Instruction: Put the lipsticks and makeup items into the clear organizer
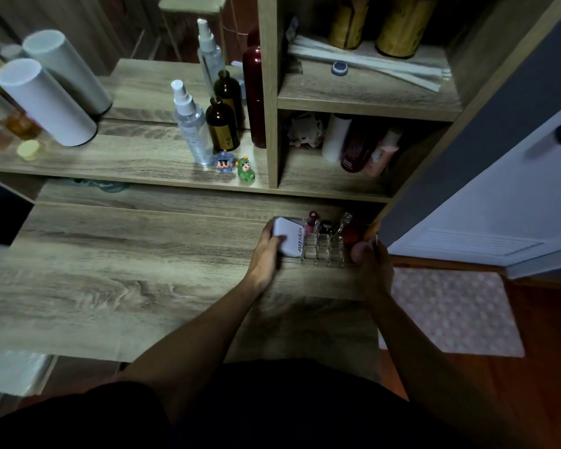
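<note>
The clear organizer (325, 251) stands at the desk's far right edge, with a pink lipstick (312, 220), a black item (326, 225) and a silver-topped item (346, 218) upright in its back slots. My left hand (266, 251) grips a white box marked "4U2skin" (289, 236) against the organizer's left side. At the organizer's right side, my right hand (371, 264) is closed around a pink rounded item (357, 251) and a thin dark stick (377, 246). A red round item (352, 234) sits just behind that hand.
Wooden desk (143, 270) with a raised shelf holding spray bottles (190, 124), brown bottles (222, 126), white cylinders (42, 102) and two small figurines (237, 166). Cubbies at the right hold bottles (357, 147). A door (499, 202) and pink mat (450, 312) lie to the right.
</note>
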